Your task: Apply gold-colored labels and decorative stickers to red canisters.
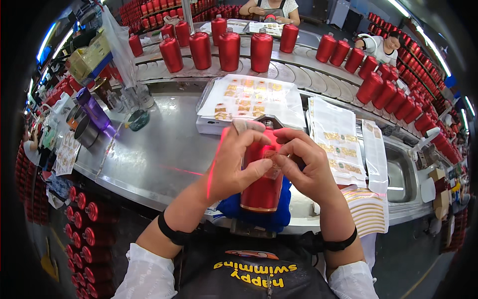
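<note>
A red bottle [260, 194] rests on a blue cloth [285, 207] at the front edge of the table [149, 149], its upper part partly hidden by the left hand [231, 162] and right hand [307, 167]. The fingers [294, 170] nearly meet over its front; whether they clamp the indistinct clear scrap [273, 172] cannot be told. Yellow lettering marks the black apron [204, 269].
</note>
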Tool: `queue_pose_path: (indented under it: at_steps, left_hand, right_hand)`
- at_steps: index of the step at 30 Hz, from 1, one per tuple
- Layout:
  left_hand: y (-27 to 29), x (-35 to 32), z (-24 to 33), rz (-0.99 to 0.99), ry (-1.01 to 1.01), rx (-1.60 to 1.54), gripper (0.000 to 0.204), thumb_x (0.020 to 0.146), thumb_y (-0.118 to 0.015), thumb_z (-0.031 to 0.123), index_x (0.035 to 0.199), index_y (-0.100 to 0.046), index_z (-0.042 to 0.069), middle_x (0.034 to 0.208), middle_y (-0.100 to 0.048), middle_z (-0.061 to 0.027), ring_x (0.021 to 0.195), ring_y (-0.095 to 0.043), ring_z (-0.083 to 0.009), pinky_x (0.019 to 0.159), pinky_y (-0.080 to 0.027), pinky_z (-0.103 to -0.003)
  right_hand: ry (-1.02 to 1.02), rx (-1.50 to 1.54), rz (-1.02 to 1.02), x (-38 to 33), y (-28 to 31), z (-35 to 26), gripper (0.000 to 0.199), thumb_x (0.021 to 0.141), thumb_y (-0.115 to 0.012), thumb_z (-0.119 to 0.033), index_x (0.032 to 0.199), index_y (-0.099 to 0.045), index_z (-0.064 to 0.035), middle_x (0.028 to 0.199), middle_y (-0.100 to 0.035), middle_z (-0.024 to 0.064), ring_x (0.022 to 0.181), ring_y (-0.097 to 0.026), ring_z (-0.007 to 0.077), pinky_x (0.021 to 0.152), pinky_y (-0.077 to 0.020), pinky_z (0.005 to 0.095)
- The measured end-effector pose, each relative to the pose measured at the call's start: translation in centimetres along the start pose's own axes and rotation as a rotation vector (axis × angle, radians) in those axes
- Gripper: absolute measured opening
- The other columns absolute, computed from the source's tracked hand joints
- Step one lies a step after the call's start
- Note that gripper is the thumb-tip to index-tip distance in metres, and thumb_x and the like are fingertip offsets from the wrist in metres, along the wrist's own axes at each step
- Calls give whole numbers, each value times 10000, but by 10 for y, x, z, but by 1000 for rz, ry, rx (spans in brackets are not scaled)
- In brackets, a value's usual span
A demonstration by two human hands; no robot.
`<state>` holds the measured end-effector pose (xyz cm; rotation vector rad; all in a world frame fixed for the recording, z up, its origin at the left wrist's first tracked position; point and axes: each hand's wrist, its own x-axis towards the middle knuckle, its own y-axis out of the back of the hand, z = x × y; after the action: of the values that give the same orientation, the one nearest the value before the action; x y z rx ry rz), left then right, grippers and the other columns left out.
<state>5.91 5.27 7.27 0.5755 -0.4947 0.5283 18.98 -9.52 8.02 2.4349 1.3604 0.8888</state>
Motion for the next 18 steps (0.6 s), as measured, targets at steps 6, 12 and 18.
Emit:
queue_pose_path:
  at_steps: [6, 12, 18]
  left_hand:
    - [-8, -8, 2, -95, 115, -30, 112, 866, -639, 193, 893, -650, 85, 1030, -593, -111, 1057, -454, -291, 985, -320, -401]
    - [-9, -8, 8, -71, 54, -15, 101, 845, -628, 174, 859, -643, 75, 976, -601, -117, 1031, -455, -298, 963, -336, -404]
    - [-14, -12, 17, -99, 49, 19, 105, 838, -622, 173, 846, -639, 70, 987, -592, -138, 1031, -454, -313, 952, -344, -407]
  right_hand:
    - [102, -11, 69, -3, 9, -1, 81, 859, -657, -56, 865, -617, 14, 1127, -632, 124, 637, -504, 82, 597, -441, 231]
    - [84, -31, 101, -11, 23, -10, 106, 842, -675, -85, 876, -627, 3, 1121, -635, 125, 738, -579, 115, 602, -453, 239]
    - [134, -57, 93, -16, 15, -14, 100, 776, -656, -58, 871, -643, -27, 1121, -638, 126, 733, -600, 147, 598, -461, 264]
